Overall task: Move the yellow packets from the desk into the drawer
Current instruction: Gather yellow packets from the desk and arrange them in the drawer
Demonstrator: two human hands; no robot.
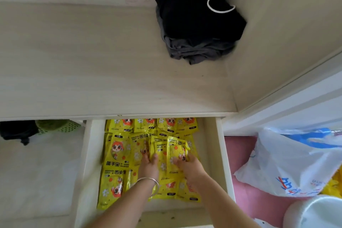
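Observation:
The open white drawer (221,153) below the desk edge holds several yellow hand-warmer packets (118,155) laid flat in rows. Both my hands reach down into it. My left hand (149,165), with a silver bangle on the wrist, rests fingers-down on the packets in the middle. My right hand (188,165) lies just to its right, with its fingers on a small stack of yellow packets (175,149) that sits on top of the others. Whether the right fingers curl round that stack is unclear. No yellow packet shows on the pale wooden desk top (92,61).
A folded pile of black and grey clothes (198,20) with a white cord lies at the desk's back right. A white and blue plastic bag (296,163) sits on a pink surface right of the drawer. A green basket (55,126) stands under the desk at left.

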